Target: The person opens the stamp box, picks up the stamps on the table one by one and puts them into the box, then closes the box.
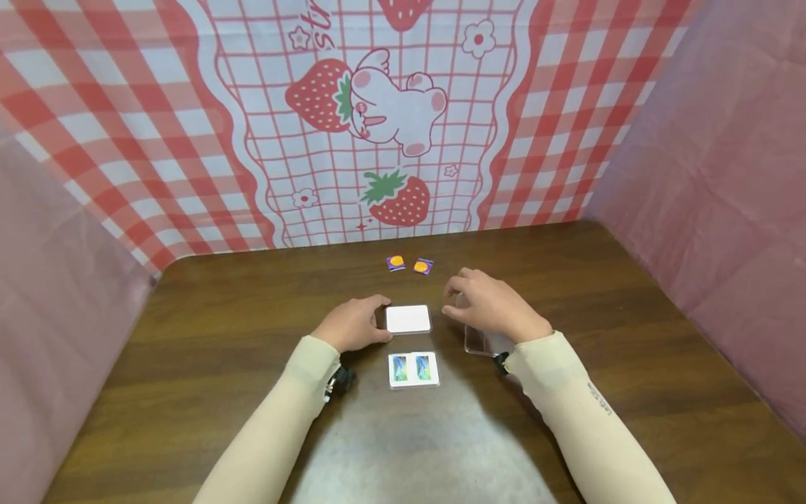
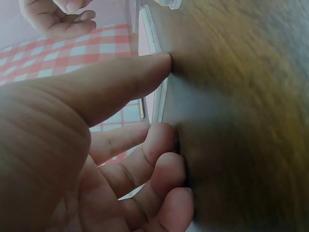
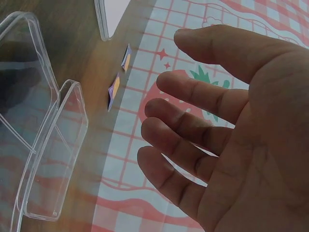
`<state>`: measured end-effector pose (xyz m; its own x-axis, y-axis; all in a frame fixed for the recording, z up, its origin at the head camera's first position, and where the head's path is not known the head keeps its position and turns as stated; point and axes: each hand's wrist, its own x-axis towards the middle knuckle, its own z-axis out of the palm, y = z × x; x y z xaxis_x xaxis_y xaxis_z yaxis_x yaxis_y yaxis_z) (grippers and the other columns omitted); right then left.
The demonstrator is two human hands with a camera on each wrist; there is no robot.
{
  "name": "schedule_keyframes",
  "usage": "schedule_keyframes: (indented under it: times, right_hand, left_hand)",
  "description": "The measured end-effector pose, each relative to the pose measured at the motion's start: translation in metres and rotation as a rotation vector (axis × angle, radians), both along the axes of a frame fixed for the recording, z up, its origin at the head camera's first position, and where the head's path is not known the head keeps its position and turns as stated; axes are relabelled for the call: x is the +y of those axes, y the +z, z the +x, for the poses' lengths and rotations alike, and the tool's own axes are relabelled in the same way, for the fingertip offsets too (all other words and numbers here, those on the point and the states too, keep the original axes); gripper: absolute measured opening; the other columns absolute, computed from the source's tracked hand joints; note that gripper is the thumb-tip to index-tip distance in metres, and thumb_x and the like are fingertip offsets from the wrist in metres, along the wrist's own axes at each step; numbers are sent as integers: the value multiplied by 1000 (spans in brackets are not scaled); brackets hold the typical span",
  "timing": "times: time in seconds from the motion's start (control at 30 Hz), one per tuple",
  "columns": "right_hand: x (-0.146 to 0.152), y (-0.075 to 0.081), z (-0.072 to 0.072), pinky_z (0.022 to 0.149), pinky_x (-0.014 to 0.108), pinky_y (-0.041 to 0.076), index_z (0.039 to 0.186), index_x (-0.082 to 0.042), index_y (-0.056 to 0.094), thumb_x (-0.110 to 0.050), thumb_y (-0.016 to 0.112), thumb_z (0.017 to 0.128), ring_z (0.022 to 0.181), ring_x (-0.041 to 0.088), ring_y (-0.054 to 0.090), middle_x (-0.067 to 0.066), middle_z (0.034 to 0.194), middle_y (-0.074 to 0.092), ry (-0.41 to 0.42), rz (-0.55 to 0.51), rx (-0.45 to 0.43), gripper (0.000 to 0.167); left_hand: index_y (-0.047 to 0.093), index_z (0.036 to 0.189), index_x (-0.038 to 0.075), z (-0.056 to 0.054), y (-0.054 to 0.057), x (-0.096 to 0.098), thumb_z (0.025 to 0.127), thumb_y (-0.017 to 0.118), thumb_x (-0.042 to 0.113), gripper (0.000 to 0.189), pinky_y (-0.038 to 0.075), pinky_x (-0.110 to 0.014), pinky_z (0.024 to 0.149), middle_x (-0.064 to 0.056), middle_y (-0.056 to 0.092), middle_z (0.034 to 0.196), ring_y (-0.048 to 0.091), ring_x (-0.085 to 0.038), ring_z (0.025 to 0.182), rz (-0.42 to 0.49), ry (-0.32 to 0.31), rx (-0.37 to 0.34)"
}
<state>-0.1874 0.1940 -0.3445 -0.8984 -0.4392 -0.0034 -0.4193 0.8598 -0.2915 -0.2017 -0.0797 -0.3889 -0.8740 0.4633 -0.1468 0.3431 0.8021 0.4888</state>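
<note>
A flat white-topped box (image 1: 408,319) with clear edges lies mid-table. My left hand (image 1: 354,324) is at its left end, with the thumb (image 2: 145,77) and index finger at the two corners and the other fingertips against the wood. Nearer to me is a flat clear case (image 1: 413,383) showing two small blue-green pictures. My right hand (image 1: 491,301) hovers palm inward with loosely bent fingers, holding nothing. Below and beside it is clear plastic casework (image 3: 53,159), partly hidden by the hand in the head view.
Two small purple packets with orange circles, one on the left (image 1: 395,262) and one on the right (image 1: 423,266), lie towards the back of the brown wooden table (image 1: 252,294). Behind it hangs a red-and-white checked strawberry cloth (image 1: 403,84). Pink cloth (image 1: 705,175) hangs at either side.
</note>
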Motion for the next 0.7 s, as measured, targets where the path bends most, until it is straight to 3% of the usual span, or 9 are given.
schedule_keyframes:
  times: [0.17,0.27,0.4,0.7]
  right_hand:
    - [0,0,1,87,45,54,119,-10,72,-34,74,97,102,23,61,7,118,65,-17,12,-1,33]
    - [0,1,1,88,46,54,119,-10,72,-34,74,97,103,23,61,7,118,65,-17,16,-2,33]
    - [-1,0,0,88,46,54,119,-10,72,-34,74,97,103,23,61,7,118,65,-16,23,-4,33]
    - [-1,-4,-1,85,45,54,116,-11,72,-33,73,97,99,23,63,7,115,66,-17,3,-14,29]
  left_hand:
    - [55,147,12,2,-1,2,93,78,35,63,52,-41,80,1,66,83,61,-16,76,-22,0,12]
    - [55,147,12,4,0,4,94,77,35,62,53,-46,92,-7,73,106,69,-24,95,-43,9,23]
    - [54,147,13,7,2,5,95,75,37,61,48,-51,104,-13,66,137,63,-33,123,-62,27,22]
    - [55,146,13,8,3,6,95,75,37,59,46,-52,106,-13,64,140,61,-35,127,-66,46,18]
